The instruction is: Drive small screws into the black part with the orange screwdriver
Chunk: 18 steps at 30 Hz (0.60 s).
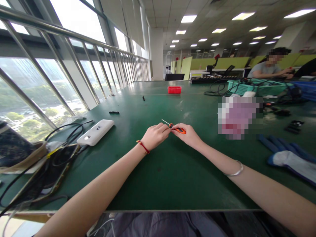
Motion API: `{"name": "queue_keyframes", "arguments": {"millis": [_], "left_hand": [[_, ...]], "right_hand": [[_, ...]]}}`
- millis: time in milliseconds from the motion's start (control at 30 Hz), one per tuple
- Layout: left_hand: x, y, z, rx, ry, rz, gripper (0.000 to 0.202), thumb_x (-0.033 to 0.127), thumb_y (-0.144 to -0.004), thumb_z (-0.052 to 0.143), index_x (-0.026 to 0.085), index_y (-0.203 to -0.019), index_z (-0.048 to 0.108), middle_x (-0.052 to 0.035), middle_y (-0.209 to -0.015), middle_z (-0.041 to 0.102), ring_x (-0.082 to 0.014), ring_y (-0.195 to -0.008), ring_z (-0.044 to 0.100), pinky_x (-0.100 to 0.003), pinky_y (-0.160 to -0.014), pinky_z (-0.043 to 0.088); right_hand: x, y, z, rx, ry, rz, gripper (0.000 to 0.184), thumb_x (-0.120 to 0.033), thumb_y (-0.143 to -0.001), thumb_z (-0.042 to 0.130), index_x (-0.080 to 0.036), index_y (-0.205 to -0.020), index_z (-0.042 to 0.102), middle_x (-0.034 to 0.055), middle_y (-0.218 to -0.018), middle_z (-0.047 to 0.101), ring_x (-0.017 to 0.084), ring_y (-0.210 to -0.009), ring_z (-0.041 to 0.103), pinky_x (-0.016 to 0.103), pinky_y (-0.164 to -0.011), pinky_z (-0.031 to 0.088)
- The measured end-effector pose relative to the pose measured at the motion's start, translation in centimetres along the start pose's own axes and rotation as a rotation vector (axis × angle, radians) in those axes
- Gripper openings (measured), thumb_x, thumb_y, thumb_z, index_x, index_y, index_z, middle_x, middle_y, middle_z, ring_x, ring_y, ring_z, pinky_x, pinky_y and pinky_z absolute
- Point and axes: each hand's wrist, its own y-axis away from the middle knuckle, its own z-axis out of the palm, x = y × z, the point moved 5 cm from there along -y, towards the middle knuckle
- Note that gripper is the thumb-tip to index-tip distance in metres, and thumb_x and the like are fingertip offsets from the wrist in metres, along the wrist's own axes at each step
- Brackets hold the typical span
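A screwdriver (181, 130) with an orange and black handle and a thin metal shaft is in my right hand (189, 134), whose fingers are closed around the handle. The shaft points up and to the left, away from me. My left hand (156, 135) meets the right one at the fingertips, just below the shaft. Its fingers are pinched together, and whatever they hold is too small or hidden to make out. Both hands are over the middle of the green table (158, 184).
On the left are a white power bank (96, 132), a phone (53, 171) and black cables. A red bin (174, 90) stands far ahead. Small black parts (114, 113) lie about. To the right are a teal basket (259, 88), a blue-and-white glove (291, 161) and a seated person (266, 67).
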Motion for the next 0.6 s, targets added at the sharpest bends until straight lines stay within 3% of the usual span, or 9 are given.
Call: {"name": "queue_keyframes", "arguments": {"millis": [100,233,300,400,600], "left_hand": [[-0.2,-0.2,-0.4,0.016,0.088,-0.048,0.028,0.026,-0.094,0.038,0.016,-0.091,0.064,-0.0079,-0.09,0.064,-0.0146,-0.082,0.058,-0.025,-0.071,0.048],[-3.0,-0.1,-1.6,0.067,0.205,-0.378,0.022,0.031,-0.087,0.049,0.019,-0.093,0.067,-0.0057,-0.093,0.067,-0.0161,-0.086,0.06,-0.025,-0.074,0.049],[-4.7,0.4,-1.1,-0.071,0.312,-0.525,0.018,0.028,-0.081,0.054,0.019,-0.086,0.069,-0.0031,-0.086,0.069,-0.0146,-0.075,0.062,-0.024,-0.069,0.049],[-6.3,1.3,0.2,-0.317,0.476,-0.599,0.016,0.026,-0.074,0.058,0.019,-0.079,0.071,-0.0008,-0.076,0.071,-0.0142,-0.068,0.063,-0.022,-0.065,0.049],[-6.4,2.4,1.9,-0.492,0.734,-0.614,0.017,0.03,-0.067,0.064,0.017,-0.076,0.072,-0.0018,-0.072,0.072,-0.0151,-0.068,0.065,-0.021,-0.064,0.05]], "right_hand": [[0.0,0.0,-0.2,0.008,0.035,0.01,0.017,-0.032,-0.079,0.056,-0.021,-0.084,0.069,0.0031,-0.083,0.065,0.015,-0.074,0.059,0.028,-0.069,0.045],[-0.3,0.3,-1.2,0.047,0.112,0.022,0.015,-0.031,-0.079,0.057,-0.022,-0.083,0.069,0.003,-0.081,0.062,0.015,-0.072,0.058,0.027,-0.068,0.044],[-0.6,0.4,-1.5,0.041,0.133,0.004,0.015,-0.031,-0.079,0.057,-0.023,-0.084,0.069,0.0026,-0.081,0.061,0.015,-0.071,0.057,0.027,-0.068,0.043],[-0.8,0.6,-1.5,0.012,0.162,0.008,0.015,-0.031,-0.08,0.058,-0.023,-0.084,0.069,0.0022,-0.08,0.06,0.015,-0.07,0.056,0.027,-0.069,0.043],[-0.8,0.7,-1.2,-0.02,0.19,-0.008,0.015,-0.031,-0.08,0.058,-0.023,-0.085,0.069,0.0023,-0.083,0.062,0.015,-0.072,0.056,0.027,-0.069,0.042]]}}
